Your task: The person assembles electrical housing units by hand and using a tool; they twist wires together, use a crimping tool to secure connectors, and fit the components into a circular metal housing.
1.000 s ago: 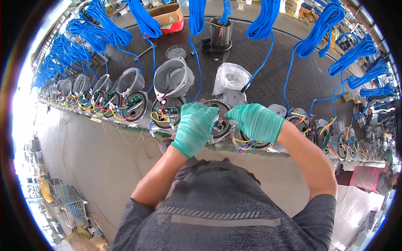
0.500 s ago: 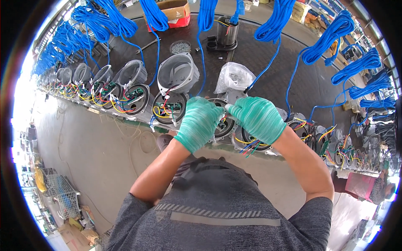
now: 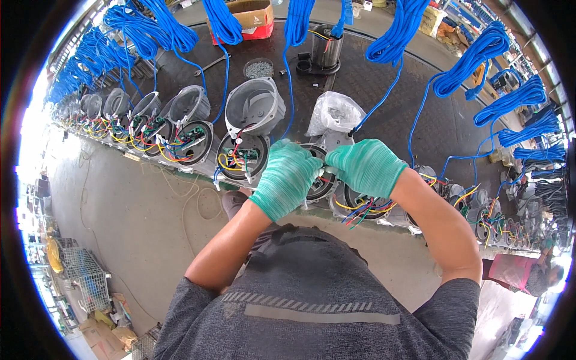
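Note:
Both of my hands wear green knitted gloves and meet over a round grey housing [image 3: 320, 189] at the near edge of the bench. My left hand [image 3: 283, 180] pinches from its left side, thumb and fingers together. From the right, my right hand [image 3: 366, 171] pinches close by, its fingertips almost touching the left ones. A small white bit shows between the fingertips, but I cannot tell what it is. To the left sits an open housing with a green circuit board [image 3: 246, 157] and coloured wires. On the right, loose wires [image 3: 365, 211] hang from another housing.
A deep grey cover [image 3: 255, 107] and a clear plastic bag [image 3: 336, 114] stand behind my hands. Farther back are a dish of screws [image 3: 258, 68], a wrench [image 3: 212, 65], a metal cylinder on a black base [image 3: 327, 51] and a red-brown box [image 3: 258, 31]. Blue cable coils [image 3: 393, 37] hang along the bench.
My right hand has shifted slightly left and down, with its wrist turned a little. The left hand stays almost in place, and the fingertips remain together over the housing.

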Available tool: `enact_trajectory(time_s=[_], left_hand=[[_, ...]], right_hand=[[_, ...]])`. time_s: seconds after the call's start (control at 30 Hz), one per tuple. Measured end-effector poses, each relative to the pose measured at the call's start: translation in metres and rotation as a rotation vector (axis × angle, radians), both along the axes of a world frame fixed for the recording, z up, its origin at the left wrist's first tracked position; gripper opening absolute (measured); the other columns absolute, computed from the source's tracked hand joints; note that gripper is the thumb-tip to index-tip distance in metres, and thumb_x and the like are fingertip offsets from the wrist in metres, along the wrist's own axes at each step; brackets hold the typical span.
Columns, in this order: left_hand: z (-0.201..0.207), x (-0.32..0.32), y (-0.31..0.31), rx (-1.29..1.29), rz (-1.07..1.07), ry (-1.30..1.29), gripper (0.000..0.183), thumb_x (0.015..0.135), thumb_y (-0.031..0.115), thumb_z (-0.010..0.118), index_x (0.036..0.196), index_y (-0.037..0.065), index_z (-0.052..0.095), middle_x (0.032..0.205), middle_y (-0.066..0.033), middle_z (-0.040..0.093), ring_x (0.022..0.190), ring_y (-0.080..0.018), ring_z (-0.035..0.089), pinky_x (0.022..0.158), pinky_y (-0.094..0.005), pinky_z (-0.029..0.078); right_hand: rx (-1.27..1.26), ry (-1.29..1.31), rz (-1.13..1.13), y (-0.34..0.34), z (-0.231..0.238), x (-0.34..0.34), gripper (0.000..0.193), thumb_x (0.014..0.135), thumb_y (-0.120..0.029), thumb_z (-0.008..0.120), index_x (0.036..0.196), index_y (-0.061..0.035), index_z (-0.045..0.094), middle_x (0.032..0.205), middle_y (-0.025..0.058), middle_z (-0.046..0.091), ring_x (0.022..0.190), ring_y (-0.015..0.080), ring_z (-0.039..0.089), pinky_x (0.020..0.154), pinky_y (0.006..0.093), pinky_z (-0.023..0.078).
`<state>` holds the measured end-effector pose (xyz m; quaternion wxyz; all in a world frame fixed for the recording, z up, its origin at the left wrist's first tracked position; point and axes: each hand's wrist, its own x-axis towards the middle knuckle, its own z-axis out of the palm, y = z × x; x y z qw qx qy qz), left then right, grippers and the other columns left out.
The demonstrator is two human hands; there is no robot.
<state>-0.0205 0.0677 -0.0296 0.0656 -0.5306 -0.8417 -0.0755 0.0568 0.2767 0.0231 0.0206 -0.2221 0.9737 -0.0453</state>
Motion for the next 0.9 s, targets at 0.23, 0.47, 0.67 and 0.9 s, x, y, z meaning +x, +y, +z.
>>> enact_trajectory(time_s=[0.23, 0.47, 0.67, 0.9], left_hand=[[-0.003, -0.001, -0.009, 0.045, 0.015, 0.012, 0.009, 0.093, 0.023, 0.07, 0.098, 0.02, 0.077, 0.083, -0.0039, 0.068, 0.089, -0.0278, 0.066, 0.083, -0.0451, 0.047], [-0.004, -0.003, -0.004, 0.106, 0.033, 0.064, 0.007, 0.083, 0.016, 0.076, 0.088, 0.019, 0.079, 0.079, -0.0026, 0.074, 0.082, -0.0276, 0.072, 0.08, -0.0434, 0.051], [-0.003, -0.004, -0.006, 0.107, -0.053, 0.018, 0.007, 0.082, 0.016, 0.076, 0.087, 0.019, 0.079, 0.082, -0.0032, 0.074, 0.083, -0.028, 0.071, 0.081, -0.0438, 0.05], [-0.001, -0.001, -0.003, 0.103, -0.062, -0.11, 0.008, 0.09, 0.02, 0.072, 0.096, 0.017, 0.077, 0.084, -0.0042, 0.069, 0.09, -0.031, 0.066, 0.088, -0.0465, 0.048]], right_hand=[[-0.431, -0.013, -0.385, 0.032, 0.033, 0.001, 0.022, 0.095, -0.015, 0.067, 0.114, -0.0045, 0.072, 0.093, 0.0243, 0.073, 0.085, 0.0428, 0.073, 0.076, 0.0499, 0.058], [-0.073, 0.345, 0.128, 0.003, -0.028, -0.015, 0.033, 0.087, -0.02, 0.078, 0.118, -0.0101, 0.073, 0.098, 0.0079, 0.074, 0.088, 0.0302, 0.074, 0.076, 0.0414, 0.06], [0.044, 0.341, 0.276, 0.01, -0.024, -0.01, 0.01, 0.09, -0.018, 0.071, 0.097, -0.0113, 0.072, 0.076, 0.0062, 0.068, 0.075, 0.0265, 0.072, 0.062, 0.0385, 0.055], [-0.142, -0.198, 0.044, 0.022, 0.006, -0.011, 0.025, 0.104, -0.031, 0.063, 0.094, -0.0083, 0.068, 0.078, 0.0168, 0.068, 0.073, 0.0372, 0.069, 0.069, 0.0518, 0.052]])
